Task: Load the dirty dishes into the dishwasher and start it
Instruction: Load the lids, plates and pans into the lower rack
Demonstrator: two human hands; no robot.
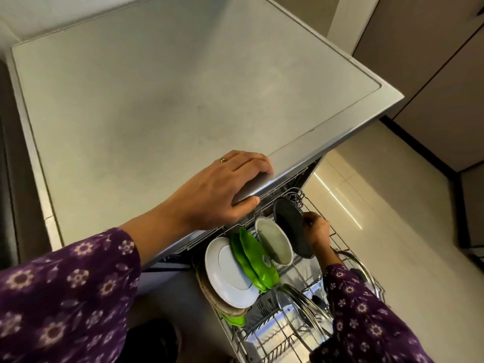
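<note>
Dark plate (289,226) stands on edge at the far end of the pulled-out rack (272,352), just beside a pale plate (275,241), two green plates (258,259) and a large white plate (230,271). The right hand (318,231) pinches its rim with curled fingers. The left hand (225,184) clamps the front lip of the dishwasher top (170,87), fingers above, thumb below.

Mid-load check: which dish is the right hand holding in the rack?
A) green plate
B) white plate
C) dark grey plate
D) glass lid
C: the right hand pinches the rim of the dark grey plate at the row's far end; the left hand grips the countertop.
</note>
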